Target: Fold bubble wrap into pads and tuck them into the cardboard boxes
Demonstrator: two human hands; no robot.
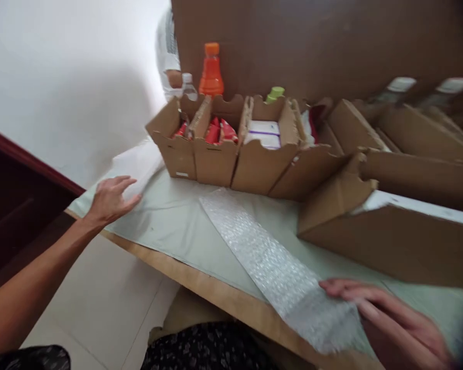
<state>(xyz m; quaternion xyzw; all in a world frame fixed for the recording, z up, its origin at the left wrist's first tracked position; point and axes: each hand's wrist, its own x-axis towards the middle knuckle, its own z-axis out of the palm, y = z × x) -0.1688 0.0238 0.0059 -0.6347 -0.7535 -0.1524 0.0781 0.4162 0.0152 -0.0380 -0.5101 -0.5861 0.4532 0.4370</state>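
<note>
A long strip of bubble wrap lies slantwise over the table cloth, its near end hanging past the front edge. My right hand pinches that near end at its right side, thumb and fingers closed on the film. Over the table's left end, my left hand holds nothing, thumb and fingers apart. Beside its fingertips lies a translucent white sheet or stack of plastic; whether the fingers touch it I cannot tell.
Several open cardboard bins stand along the back, with red packets and white-and-purple boxes inside. Behind are an orange bottle and white-capped bottles. A larger cardboard bin occupies the right. Another person's sleeve shows behind.
</note>
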